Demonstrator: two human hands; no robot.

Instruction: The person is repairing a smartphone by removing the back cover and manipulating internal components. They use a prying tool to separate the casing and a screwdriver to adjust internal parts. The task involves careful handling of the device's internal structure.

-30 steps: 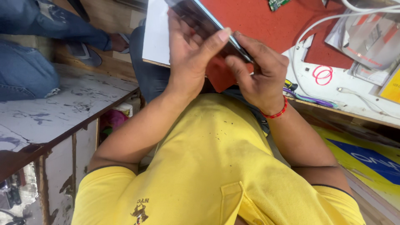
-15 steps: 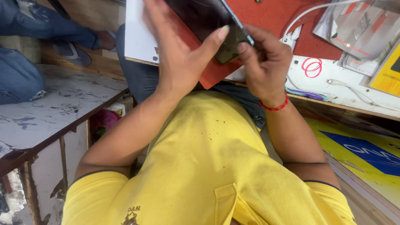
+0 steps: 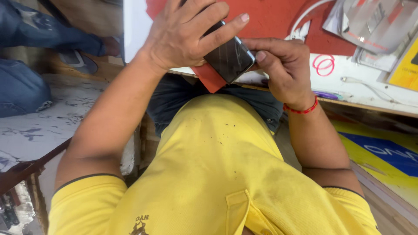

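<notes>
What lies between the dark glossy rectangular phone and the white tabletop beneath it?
In the head view, a red mat lies under the dark phone, over the white tabletop. Both hands grip the phone.

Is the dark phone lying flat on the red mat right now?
No, the dark phone is held up between the left hand and right hand, above the red mat.

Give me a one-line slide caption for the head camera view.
Left hand grips a dark phone while right hand works its corner above a red mat.
</notes>
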